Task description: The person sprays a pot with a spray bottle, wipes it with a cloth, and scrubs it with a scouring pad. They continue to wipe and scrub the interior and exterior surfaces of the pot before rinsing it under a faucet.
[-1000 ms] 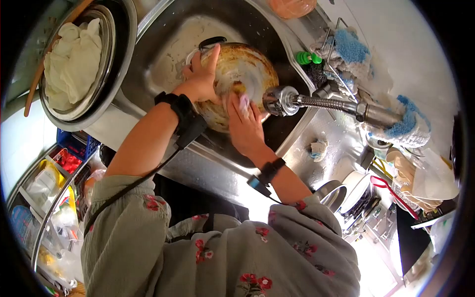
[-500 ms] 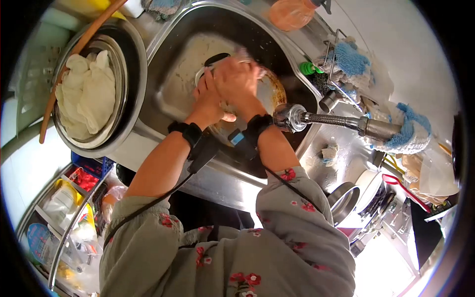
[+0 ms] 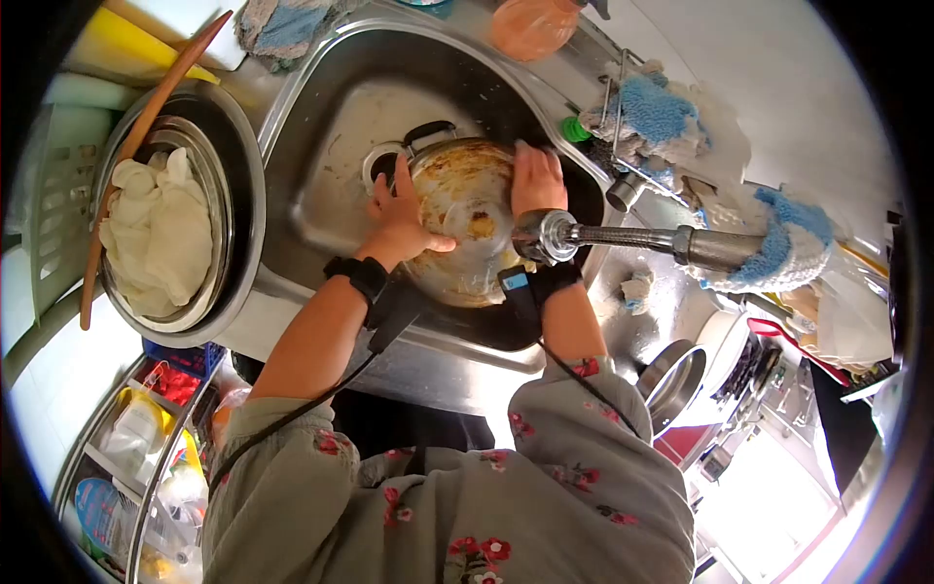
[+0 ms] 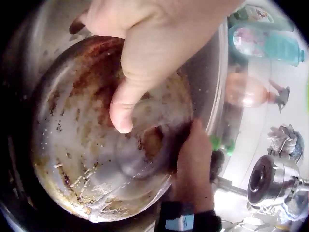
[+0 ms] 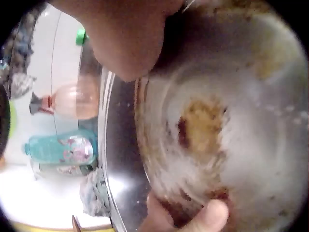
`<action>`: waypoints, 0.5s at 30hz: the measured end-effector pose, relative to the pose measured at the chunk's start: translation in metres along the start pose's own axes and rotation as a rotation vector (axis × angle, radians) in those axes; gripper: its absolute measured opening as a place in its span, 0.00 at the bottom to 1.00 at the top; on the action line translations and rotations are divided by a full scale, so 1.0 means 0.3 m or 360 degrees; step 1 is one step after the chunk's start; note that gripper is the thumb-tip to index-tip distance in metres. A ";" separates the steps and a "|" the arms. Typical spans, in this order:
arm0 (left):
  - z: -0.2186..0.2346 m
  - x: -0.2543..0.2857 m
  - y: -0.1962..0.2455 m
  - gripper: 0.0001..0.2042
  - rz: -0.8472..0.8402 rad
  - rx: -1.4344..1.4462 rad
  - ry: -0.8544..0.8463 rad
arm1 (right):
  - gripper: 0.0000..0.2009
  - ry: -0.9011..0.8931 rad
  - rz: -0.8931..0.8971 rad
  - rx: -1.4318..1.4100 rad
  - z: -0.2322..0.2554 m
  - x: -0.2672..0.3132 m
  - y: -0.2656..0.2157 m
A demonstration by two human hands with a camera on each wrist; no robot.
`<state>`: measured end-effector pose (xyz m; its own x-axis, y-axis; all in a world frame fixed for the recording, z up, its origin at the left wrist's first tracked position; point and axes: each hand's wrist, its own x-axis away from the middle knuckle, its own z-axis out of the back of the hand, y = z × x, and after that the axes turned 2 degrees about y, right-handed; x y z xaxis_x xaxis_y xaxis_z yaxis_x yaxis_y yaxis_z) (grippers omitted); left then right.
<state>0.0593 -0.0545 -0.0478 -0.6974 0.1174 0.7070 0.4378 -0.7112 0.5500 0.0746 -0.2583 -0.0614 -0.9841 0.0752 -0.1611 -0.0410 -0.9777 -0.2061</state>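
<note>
A round metal pot (image 3: 465, 255), its base up and stained brown, lies tilted in the sink, with a black handle (image 3: 428, 129) at its far side. My left hand (image 3: 397, 222) holds the pot at its left edge, fingers spread down the side. Its thumb (image 4: 123, 112) lies on the stained base in the left wrist view. At the pot's right edge is my right hand (image 3: 537, 185), back upward, fingertips over the side wall. Its palm side is hidden, so I cannot tell whether it holds anything. In the right wrist view, the right hand (image 5: 128, 43) overlaps the rim.
A metal faucet head (image 3: 547, 237) on a flexible neck reaches over the pot's right side. Left of the sink (image 3: 321, 185) stands a large basin (image 3: 255, 209) with a pale cloth (image 3: 161, 234) and a wooden stick (image 3: 146, 122). An orange spray bottle (image 3: 533, 27) stands beyond the sink.
My right hand, scrubbing over the base with a pinkish-white thing earlier, has swung across to the pot's right edge; that thing is now out of sight. My left hand stays at the left edge.
</note>
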 end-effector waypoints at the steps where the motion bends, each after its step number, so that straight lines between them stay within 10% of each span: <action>1: -0.002 0.000 -0.004 0.69 -0.0032 0.0042 0.0009 | 0.13 -0.0018 -0.0136 -0.0059 -0.070 0.063 0.095; 5: -0.030 -0.031 -0.048 0.68 -0.0171 0.0182 0.0020 | 0.18 0.0038 -0.0781 -0.0765 -0.268 0.320 0.364; 10: -0.022 -0.029 -0.036 0.67 -0.0196 0.0125 0.0003 | 0.29 0.0027 -0.2120 -0.1428 0.071 0.398 -0.036; 15: -0.023 -0.037 -0.049 0.67 -0.0239 0.0042 0.0004 | 0.26 0.0024 -0.2576 -0.2459 0.062 0.483 -0.132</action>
<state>0.0569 -0.0501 -0.0668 -0.7576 0.2190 0.6149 0.3435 -0.6673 0.6608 -0.0696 -0.2125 -0.0586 -0.2660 0.4171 0.8691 -0.4313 0.7548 -0.4942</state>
